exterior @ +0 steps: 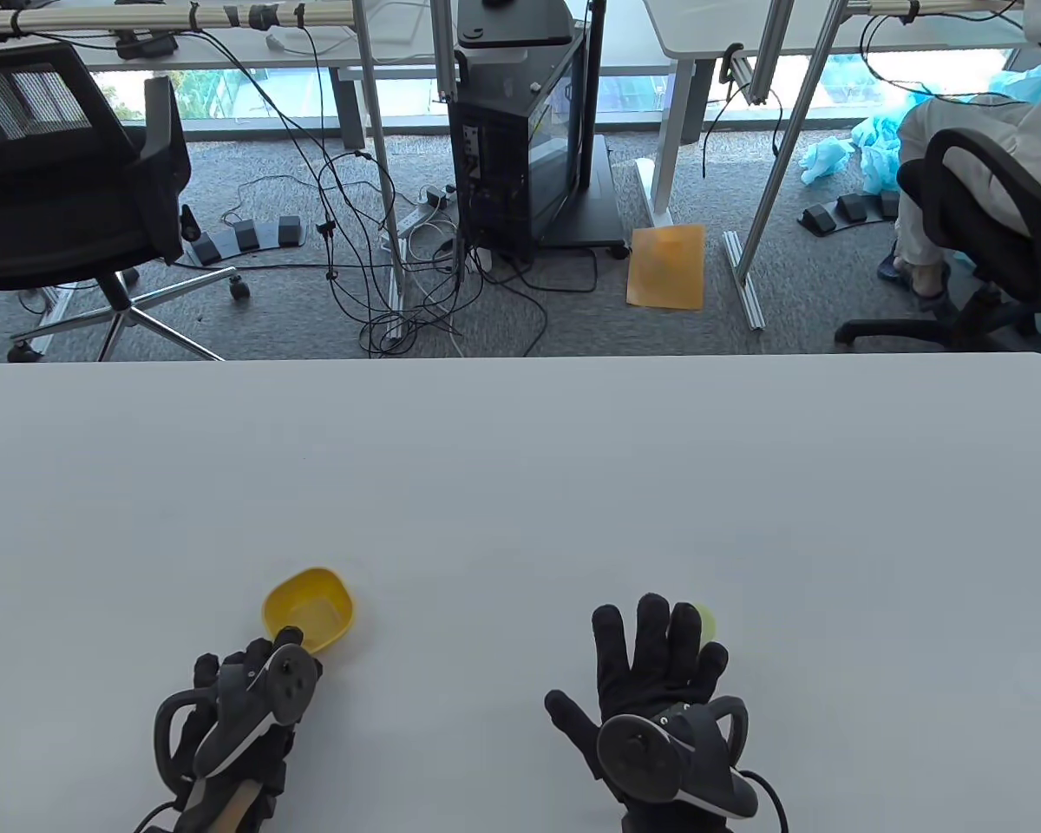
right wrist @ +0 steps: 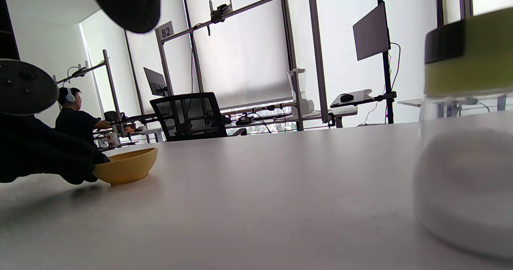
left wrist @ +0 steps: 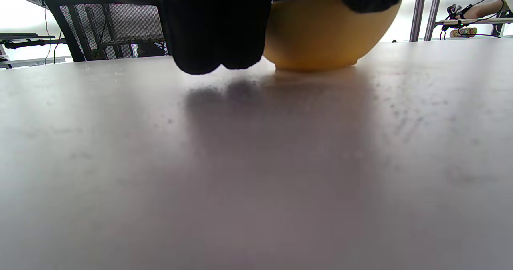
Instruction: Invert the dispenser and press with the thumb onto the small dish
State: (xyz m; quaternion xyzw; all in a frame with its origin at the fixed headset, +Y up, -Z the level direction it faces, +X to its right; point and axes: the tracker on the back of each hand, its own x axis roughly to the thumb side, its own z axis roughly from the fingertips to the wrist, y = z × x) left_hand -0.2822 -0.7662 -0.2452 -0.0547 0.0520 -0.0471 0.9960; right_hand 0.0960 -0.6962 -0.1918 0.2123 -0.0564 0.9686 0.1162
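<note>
Right hand (exterior: 659, 694), nearest the table view's camera: black knit glove, fingers spread flat above the table (exterior: 520, 486), grasping nothing; a black tracker sits on its back. Table: broad, matte pale grey top with a rounded far corner. Left hand (exterior: 243, 703): same glove and tracker, fingers curled, fingertips (left wrist: 208, 41) at the near wall of the dish; whether they actually grip it cannot be told. Dish (exterior: 309, 610): small, yellow, smooth plastic, rounded-square rim, standing on the table. Dispenser (right wrist: 467, 142): upright jar with clear body holding white powder, yellow-green cap and black band, just beyond the right fingertips. A sign in the right wrist view's background reads "82".
</note>
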